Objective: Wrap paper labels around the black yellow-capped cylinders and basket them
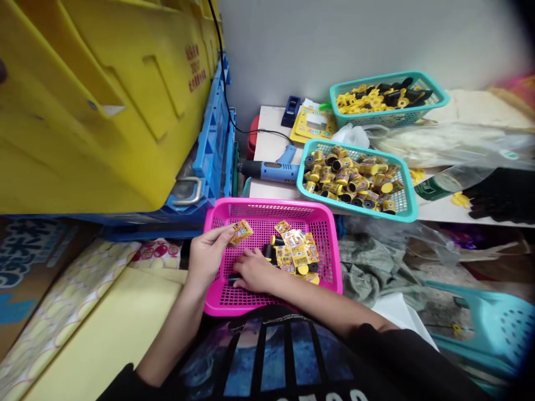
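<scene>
Over the left side of a pink basket, my left hand pinches a small yellow printed label between thumb and fingers. Down inside the basket my right hand closes around a small black cylinder, mostly covered by the fingers. Several loose yellow labels lie in the basket to the right, overlapping one another. Among them are small black cylinders with yellow caps, partly hidden by the labels.
A teal basket of labelled cylinders stands on the table; another teal basket behind it holds yellow and black parts. A blue heat gun with a black cord lies beside them. Yellow and blue crates rise at left. A teal stool is lower right.
</scene>
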`<action>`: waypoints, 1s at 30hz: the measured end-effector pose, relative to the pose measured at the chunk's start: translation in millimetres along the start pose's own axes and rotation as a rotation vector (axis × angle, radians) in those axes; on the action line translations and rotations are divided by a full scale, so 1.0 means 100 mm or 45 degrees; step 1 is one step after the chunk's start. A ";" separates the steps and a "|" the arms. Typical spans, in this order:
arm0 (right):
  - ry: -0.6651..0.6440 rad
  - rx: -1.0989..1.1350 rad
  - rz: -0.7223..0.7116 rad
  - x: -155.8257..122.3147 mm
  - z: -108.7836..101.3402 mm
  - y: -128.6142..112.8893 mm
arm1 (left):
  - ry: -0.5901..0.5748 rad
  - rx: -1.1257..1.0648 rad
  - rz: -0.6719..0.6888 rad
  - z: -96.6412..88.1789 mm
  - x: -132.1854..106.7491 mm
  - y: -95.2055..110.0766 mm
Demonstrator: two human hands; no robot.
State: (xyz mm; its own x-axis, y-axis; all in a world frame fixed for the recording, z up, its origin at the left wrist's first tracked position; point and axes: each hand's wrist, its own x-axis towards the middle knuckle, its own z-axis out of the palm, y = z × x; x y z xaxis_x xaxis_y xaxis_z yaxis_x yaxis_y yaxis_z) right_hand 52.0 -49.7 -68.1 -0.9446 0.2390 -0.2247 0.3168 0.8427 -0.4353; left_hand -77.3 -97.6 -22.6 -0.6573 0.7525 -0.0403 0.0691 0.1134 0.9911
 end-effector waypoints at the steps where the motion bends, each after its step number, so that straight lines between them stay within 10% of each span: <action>1: -0.038 -0.022 -0.056 0.01 0.02 -0.01 | -0.010 0.008 0.003 0.00 0.00 -0.01; 7: 0.048 0.136 -0.142 -0.07 0.01 0.07 | -0.016 0.026 0.008 -0.07 -0.01 -0.06; 16: 0.967 1.682 0.051 -0.50 -0.51 0.53 | -0.071 0.108 0.096 -0.10 -0.04 -0.05; 30: 0.697 1.611 0.019 -0.60 -0.66 0.52 | -0.339 0.193 0.344 -0.07 -0.13 0.10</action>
State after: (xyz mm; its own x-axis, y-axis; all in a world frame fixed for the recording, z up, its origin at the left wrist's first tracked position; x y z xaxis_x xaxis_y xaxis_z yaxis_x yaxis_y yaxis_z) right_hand 119.6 12.0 -19.4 -0.7598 0.6501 0.0038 -0.0904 -0.0999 -0.9909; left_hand -73.2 -110.8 -11.6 -0.3846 0.9077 0.1677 0.3354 -0.0318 0.9415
